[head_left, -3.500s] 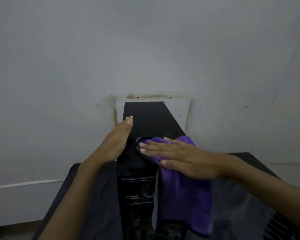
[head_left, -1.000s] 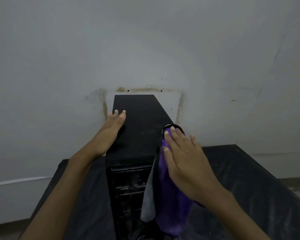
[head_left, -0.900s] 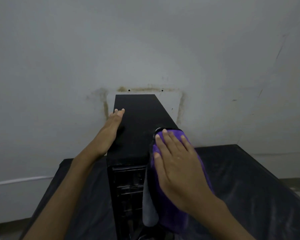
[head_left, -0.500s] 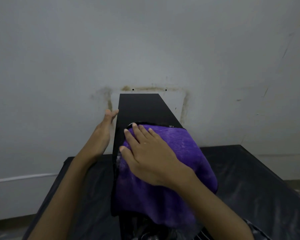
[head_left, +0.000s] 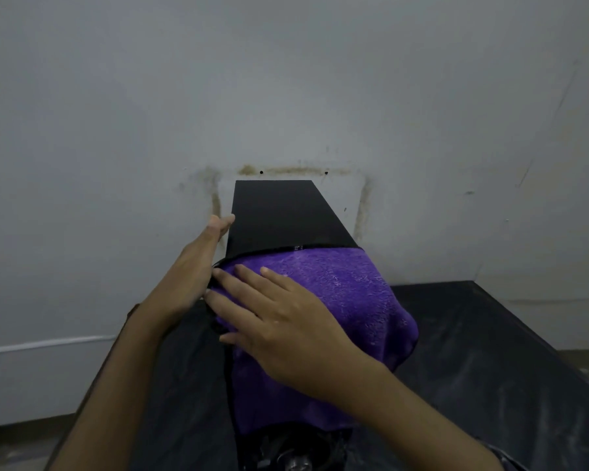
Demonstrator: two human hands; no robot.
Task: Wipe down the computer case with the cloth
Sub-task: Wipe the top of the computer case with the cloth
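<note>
Computer case [head_left: 279,215]: stood upright on the dark desk [head_left: 490,351], far end near the wall [head_left: 286,79].
Cloth [head_left: 337,294]: purple, draped over the case's near top and hanging down its front.
Right hand [head_left: 286,331]: flat on the cloth, fingers straight — grip released, pressing only.
Left hand [head_left: 191,270]: fingers straight against the case's left side, bracing.
Risk: the loose cloth might bunch or slide off the edge under an unpinched palm — a hard push could tip the tall case.
Containers: none seen.

Bare utility or workshop-type room, I'd say. Stained grey wall [head_left: 286,96] at 12 o'clock. Dusty black table [head_left: 490,351] under me.
</note>
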